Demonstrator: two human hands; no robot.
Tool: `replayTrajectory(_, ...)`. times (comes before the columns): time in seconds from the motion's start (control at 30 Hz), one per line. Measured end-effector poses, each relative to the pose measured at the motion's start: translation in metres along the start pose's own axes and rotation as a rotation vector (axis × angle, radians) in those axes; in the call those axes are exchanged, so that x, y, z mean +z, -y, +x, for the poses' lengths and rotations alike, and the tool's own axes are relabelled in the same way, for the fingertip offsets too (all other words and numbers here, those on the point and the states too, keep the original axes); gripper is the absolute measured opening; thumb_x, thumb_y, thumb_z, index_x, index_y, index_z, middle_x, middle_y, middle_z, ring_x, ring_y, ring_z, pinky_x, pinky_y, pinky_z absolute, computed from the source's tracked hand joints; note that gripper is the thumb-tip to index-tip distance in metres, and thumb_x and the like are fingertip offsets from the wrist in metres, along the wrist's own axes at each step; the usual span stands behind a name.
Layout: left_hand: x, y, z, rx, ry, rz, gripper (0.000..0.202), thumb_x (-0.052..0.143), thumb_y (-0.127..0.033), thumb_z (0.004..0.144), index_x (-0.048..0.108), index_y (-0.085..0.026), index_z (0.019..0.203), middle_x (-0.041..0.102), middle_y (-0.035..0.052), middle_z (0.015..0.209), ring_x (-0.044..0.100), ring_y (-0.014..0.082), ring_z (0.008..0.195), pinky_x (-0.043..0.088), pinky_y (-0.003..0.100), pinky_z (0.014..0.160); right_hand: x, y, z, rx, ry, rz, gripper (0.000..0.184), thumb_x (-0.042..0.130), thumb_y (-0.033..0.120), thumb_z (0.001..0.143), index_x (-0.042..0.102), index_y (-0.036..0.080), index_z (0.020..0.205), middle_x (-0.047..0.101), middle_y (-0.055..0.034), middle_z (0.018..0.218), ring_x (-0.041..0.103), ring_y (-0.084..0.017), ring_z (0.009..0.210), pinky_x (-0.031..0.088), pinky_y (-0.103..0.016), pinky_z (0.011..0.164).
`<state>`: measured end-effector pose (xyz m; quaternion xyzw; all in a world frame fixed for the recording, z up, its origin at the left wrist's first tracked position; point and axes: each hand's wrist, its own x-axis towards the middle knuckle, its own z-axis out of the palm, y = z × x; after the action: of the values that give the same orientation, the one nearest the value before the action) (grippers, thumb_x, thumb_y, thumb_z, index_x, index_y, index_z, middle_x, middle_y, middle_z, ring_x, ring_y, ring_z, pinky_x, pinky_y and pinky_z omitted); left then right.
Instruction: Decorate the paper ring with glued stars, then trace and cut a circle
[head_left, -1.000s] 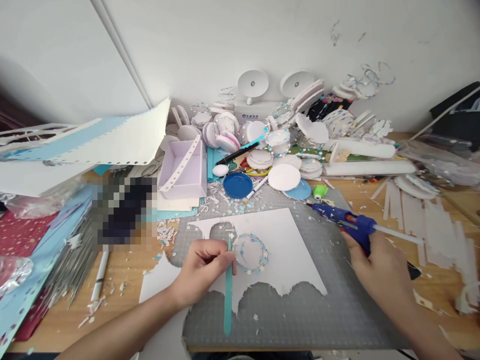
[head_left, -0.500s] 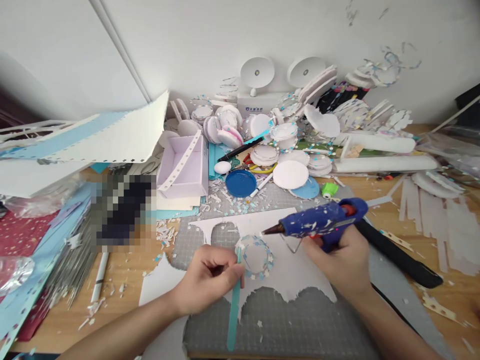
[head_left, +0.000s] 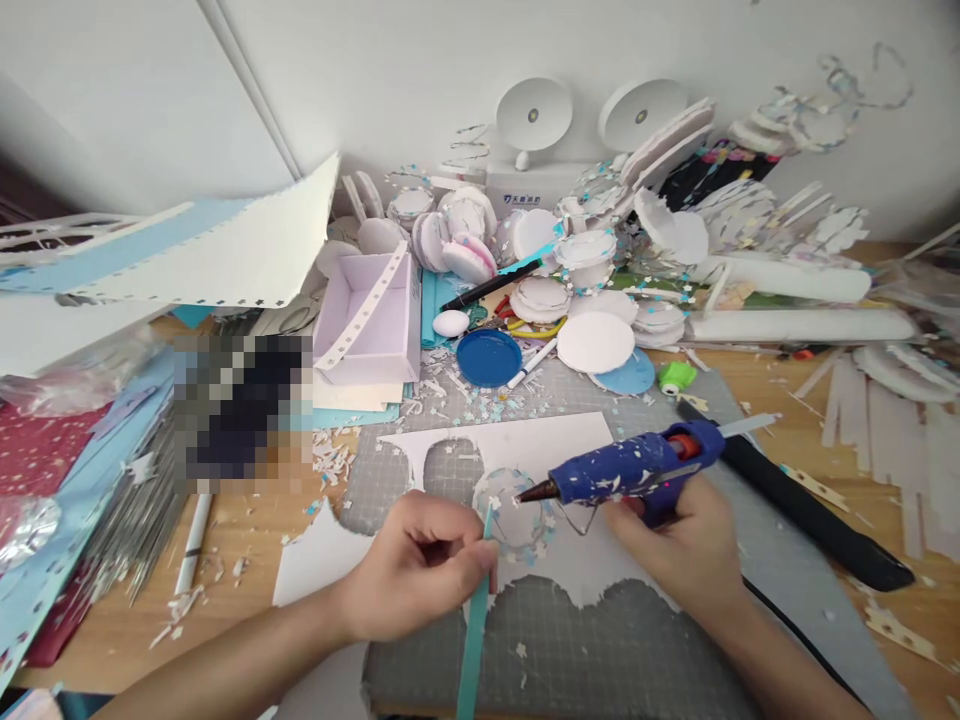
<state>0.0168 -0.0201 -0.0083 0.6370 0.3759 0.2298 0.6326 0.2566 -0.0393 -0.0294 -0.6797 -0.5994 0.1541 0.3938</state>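
My left hand (head_left: 427,565) pinches a narrow teal paper strip (head_left: 474,640) between thumb and fingers, its lower end hanging toward the table edge. In my right hand (head_left: 686,550) is a blue hot glue gun (head_left: 630,468), spotted with white bits. The gun's dark nozzle points left, just above the strip's upper end; I cannot tell whether they touch. Beneath the nozzle lies a ring (head_left: 517,548) dotted with small white and pale blue stars. It rests on a cut white sheet (head_left: 585,565) with scalloped edges.
A grey cutting mat (head_left: 600,650) covers the middle of the wooden table. Behind it stand a lilac box (head_left: 367,365), a blue lid (head_left: 489,358) and a pile of white discs (head_left: 595,342). A black-handled tool (head_left: 817,505) lies at right. Paper scraps are scattered about.
The glue gun's nozzle has come down and slightly left, closer to the teal strip's tip. My left hand keeps its pinch and has shifted slightly right. The camera view has moved a little.
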Motion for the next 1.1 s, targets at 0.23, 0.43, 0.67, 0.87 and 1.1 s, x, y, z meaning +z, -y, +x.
replayTrajectory(0.23,0.000,0.001,0.000,-0.012,-0.006,-0.029,0.040,0.050,-0.032,0.084,0.049,-0.014,0.048,0.036,-0.0029,0.046,0.031,0.0077,0.045,0.023,0.022,0.043,0.002,0.003,0.002,0.073,0.072,0.049,0.015,0.061,0.031,0.065,0.049,0.023,0.060,0.050,0.0043,0.045,0.044,-0.012,0.039,0.036,-0.024,0.037)
replayTrajectory(0.43,-0.005,0.001,0.002,-0.032,-0.086,-0.017,0.037,0.051,-0.032,0.084,0.059,-0.013,0.053,0.038,-0.0033,0.046,0.032,0.0078,0.046,0.024,0.021,0.044,0.001,0.005,0.004,0.174,0.117,0.112,0.016,0.065,0.035,0.067,0.053,0.023,0.069,0.056,0.0025,0.053,0.050,-0.015,0.044,0.042,-0.026,0.041)
replayTrajectory(0.67,-0.020,0.003,0.009,-0.011,-0.377,0.061,0.035,0.050,-0.030,0.083,0.058,-0.014,0.053,0.043,-0.0036,0.049,0.033,0.0077,0.048,0.026,0.021,0.047,0.001,0.012,0.008,0.316,0.082,0.168,0.020,0.066,0.038,0.066,0.055,0.023,0.074,0.058,0.0007,0.058,0.053,-0.017,0.050,0.045,-0.029,0.046)
replayTrajectory(0.87,-0.024,0.000,0.016,-0.082,-0.342,0.392,0.036,0.044,-0.030,0.081,0.030,-0.019,0.050,0.025,-0.0058,0.050,0.024,0.0081,0.050,0.020,0.023,0.047,0.001,0.011,0.012,0.323,0.075,0.171,0.019,0.064,0.038,0.067,0.055,0.024,0.074,0.057,0.0006,0.060,0.052,-0.018,0.054,0.046,-0.030,0.050)
replayTrajectory(1.1,-0.024,0.010,0.020,-0.175,-0.363,0.754,0.037,0.047,-0.035,0.079,0.026,-0.019,0.054,0.027,-0.0061,0.049,0.025,0.0092,0.049,0.020,0.023,0.049,0.000,0.010,0.010,0.342,0.066,0.185,0.023,0.066,0.041,0.066,0.055,0.024,0.077,0.059,0.0002,0.063,0.052,-0.018,0.056,0.045,-0.031,0.051)
